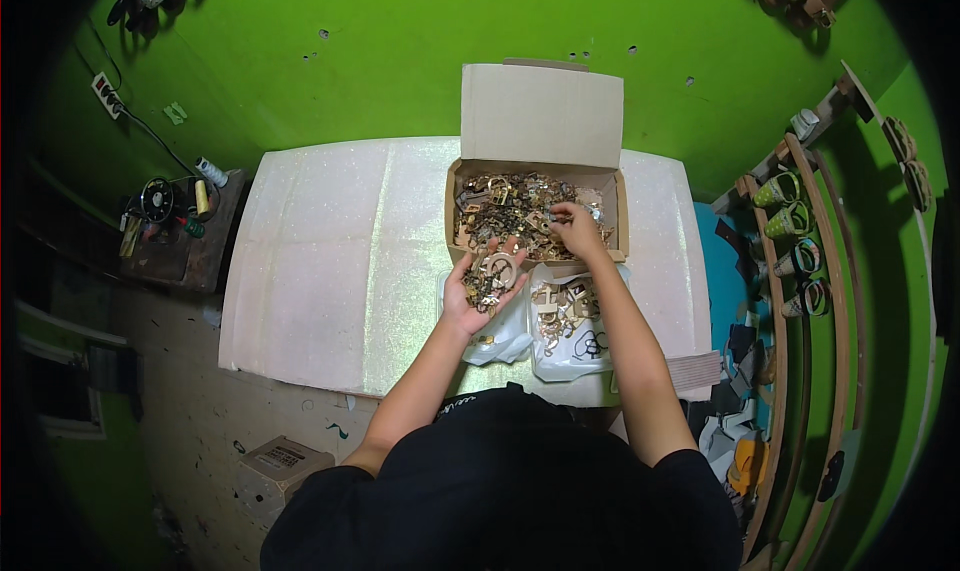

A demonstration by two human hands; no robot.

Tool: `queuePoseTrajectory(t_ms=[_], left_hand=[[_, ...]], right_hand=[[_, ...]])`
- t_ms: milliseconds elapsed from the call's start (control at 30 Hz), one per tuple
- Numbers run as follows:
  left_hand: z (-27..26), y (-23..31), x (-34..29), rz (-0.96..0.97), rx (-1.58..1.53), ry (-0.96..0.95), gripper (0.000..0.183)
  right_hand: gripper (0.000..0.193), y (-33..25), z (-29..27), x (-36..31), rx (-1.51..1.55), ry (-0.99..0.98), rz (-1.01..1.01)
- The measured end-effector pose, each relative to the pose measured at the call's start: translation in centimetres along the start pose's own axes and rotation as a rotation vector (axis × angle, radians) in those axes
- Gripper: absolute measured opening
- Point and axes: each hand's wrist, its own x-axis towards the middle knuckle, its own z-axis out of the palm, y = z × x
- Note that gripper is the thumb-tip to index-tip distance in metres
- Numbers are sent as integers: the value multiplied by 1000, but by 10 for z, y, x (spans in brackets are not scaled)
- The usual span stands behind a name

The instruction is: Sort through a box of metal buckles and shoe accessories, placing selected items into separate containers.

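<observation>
The left hand (482, 293) is turned palm up near the front edge of the cardboard box (621, 206), its fingers apart and slightly curled under a heap of small metal fittings (492, 276), one of them a pale ring-shaped piece. The right hand (578, 231) is over the right part of the box, fingers bent down toward the mixed metal pieces (505, 193) inside; whether its fingertips are clamped on anything (they are too small to make out) I cannot tell. The box stands on the table (310, 271) with its lid (541, 116) raised. Just in front, beneath the right forearm, a white tray (572, 366) holds gold-coloured buckles (562, 306).
</observation>
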Motion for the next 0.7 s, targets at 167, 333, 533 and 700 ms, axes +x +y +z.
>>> queuePoseTrajectory(t_ms=[167,333,533,700], left_hand=[[0,3,-3,10,-49,-13,37],[1,2,-1,2,-33,-12,36],[-6,3,2,-7,-43,-24,35],[-6,0,4,-25,-35,-4,34]], right_hand=[[32,-22,21,-3,-398,-21,-41],[21,-15,15,10,-209,19,89],[28,-23,10,4,960,16,484],[23,-46,7,-8,1105,-37,350]])
